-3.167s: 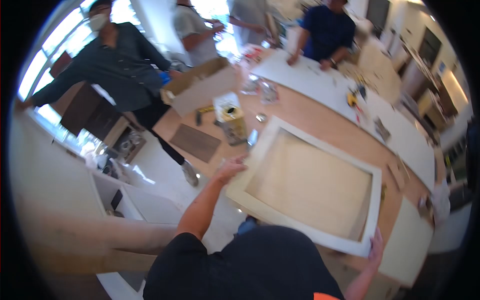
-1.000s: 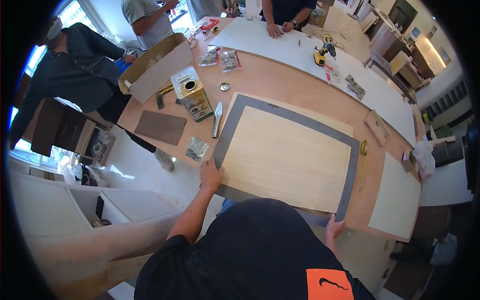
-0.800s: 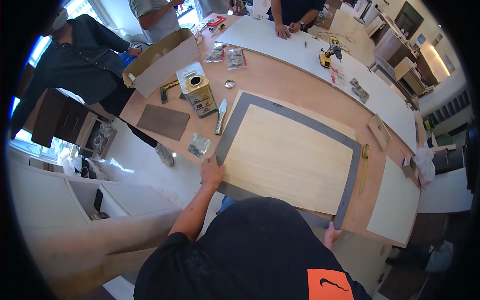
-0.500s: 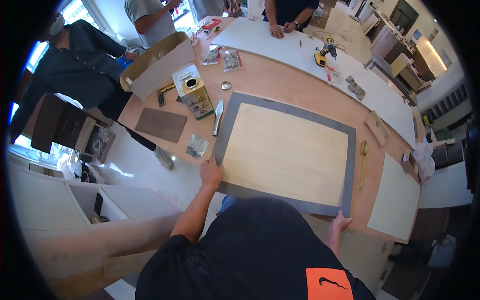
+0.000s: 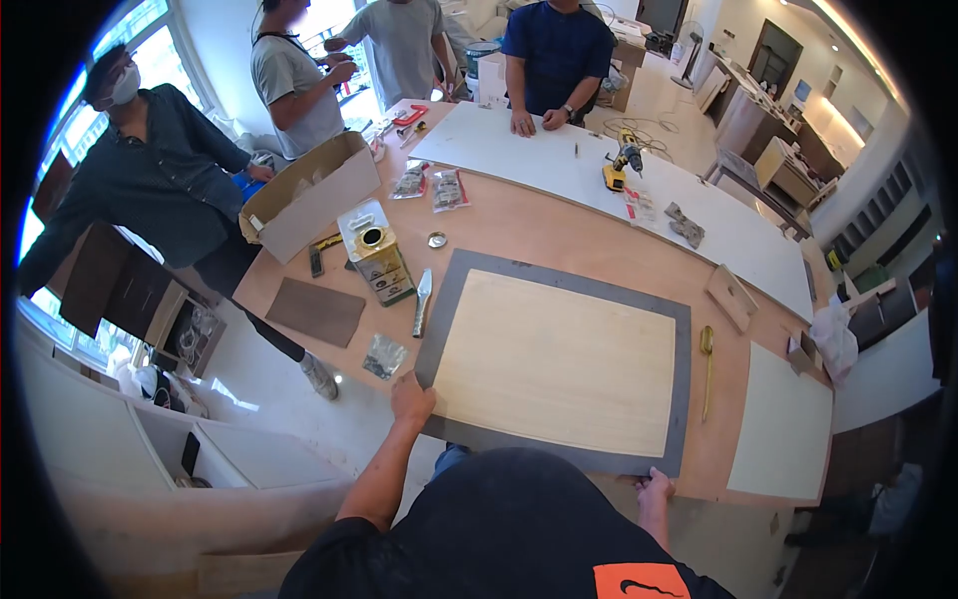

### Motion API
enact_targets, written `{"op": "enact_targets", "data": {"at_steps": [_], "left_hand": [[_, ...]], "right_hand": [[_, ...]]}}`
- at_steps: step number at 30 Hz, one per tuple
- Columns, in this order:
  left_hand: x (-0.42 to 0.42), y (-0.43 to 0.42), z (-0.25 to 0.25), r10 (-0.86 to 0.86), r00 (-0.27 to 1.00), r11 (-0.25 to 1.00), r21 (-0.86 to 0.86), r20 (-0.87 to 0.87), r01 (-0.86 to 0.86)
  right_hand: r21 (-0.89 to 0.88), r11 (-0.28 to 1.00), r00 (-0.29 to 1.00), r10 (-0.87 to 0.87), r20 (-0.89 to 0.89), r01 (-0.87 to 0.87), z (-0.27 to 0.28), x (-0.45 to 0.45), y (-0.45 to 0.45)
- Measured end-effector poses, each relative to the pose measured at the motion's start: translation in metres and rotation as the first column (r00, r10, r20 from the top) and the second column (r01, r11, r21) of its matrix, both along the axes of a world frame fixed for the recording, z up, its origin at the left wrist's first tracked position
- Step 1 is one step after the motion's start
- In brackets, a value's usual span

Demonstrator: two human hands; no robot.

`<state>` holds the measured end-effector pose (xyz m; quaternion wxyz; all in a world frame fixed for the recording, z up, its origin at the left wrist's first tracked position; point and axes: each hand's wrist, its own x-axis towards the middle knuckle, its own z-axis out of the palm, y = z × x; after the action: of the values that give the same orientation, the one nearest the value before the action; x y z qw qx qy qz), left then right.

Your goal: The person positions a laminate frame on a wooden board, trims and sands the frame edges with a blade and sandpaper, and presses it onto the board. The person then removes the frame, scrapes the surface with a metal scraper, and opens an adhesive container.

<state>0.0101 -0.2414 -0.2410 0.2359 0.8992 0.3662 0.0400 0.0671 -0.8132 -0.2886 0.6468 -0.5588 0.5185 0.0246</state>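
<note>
A flat rectangular panel with a pale wood centre and a wide grey border (image 5: pixel 554 364) lies over the table's near side. My left hand (image 5: pixel 411 399) is closed on its near left corner, with the thumb on top. At the near right corner my right hand (image 5: pixel 656 486) grips the edge, its fingers partly hidden underneath. Just left of the panel are a spatula-like metal tool (image 5: pixel 423 302) and a small clear bag of dark bits (image 5: pixel 384 356). A brass-coloured long-handled tool (image 5: pixel 707 369) rests to its right.
An open metal can (image 5: pixel 383 265), its lid (image 5: pixel 437 240), a brown sheet (image 5: pixel 315 310) and a cardboard box (image 5: pixel 314 200) stand left. A yellow drill (image 5: pixel 621 165) sits on the long white board (image 5: pixel 499 150). A pale sheet (image 5: pixel 780 424) lies right. Several people stand around the table.
The view has tilted upward, so the table and panel appear lower and more of the people shows. Both hands keep their hold on the panel's near corners.
</note>
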Motion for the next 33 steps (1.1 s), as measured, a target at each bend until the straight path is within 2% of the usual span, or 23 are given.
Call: {"op": "enact_targets", "data": {"at_steps": [2,8,17,20,23,26,27,30,33], "left_hand": [[-0.007,-0.001,0.003,0.026,0.999,0.999,-0.028,-0.024,-0.027],[-0.014,-0.003,-0.001,0.068,0.996,0.997,-0.018,-0.054,-0.069],[-0.006,-0.001,0.002,0.066,0.994,0.998,0.013,-0.084,-0.065],[-0.006,0.002,-0.007,0.039,0.998,0.999,0.026,-0.044,-0.038],[-0.008,0.003,-0.006,0.042,0.998,0.999,0.01,-0.04,-0.041],[-0.003,0.004,-0.002,0.058,0.994,0.998,-0.027,-0.092,-0.06],[-0.003,0.005,-0.002,0.063,0.991,0.997,-0.04,-0.115,-0.068],[-0.002,0.002,0.007,0.084,0.992,0.995,-0.047,-0.097,-0.089],[-0.002,0.003,0.001,0.09,0.993,0.995,-0.031,-0.078,-0.092]], "right_hand": [[0.247,0.968,0.998,-0.046,-0.031,0.052,-0.008,-0.003,-0.009],[0.289,0.951,0.994,-0.105,-0.036,0.111,-0.021,-0.011,-0.003],[0.347,0.935,0.997,-0.072,-0.02,0.074,-0.031,-0.005,-0.013],[0.26,0.96,0.991,-0.123,0.057,0.104,-0.019,-0.002,-0.008],[0.012,0.982,0.969,-0.188,0.158,0.188,-0.007,0.006,-0.004],[0.066,0.98,0.971,-0.194,0.141,0.187,-0.006,0.007,-0.015],[0.068,0.989,0.981,-0.137,0.135,0.129,-0.013,0.005,-0.026],[-0.068,0.983,0.969,-0.155,0.193,0.17,-0.012,0.007,-0.027],[-0.067,0.983,0.974,-0.16,0.158,0.172,-0.016,0.01,-0.038]]}}
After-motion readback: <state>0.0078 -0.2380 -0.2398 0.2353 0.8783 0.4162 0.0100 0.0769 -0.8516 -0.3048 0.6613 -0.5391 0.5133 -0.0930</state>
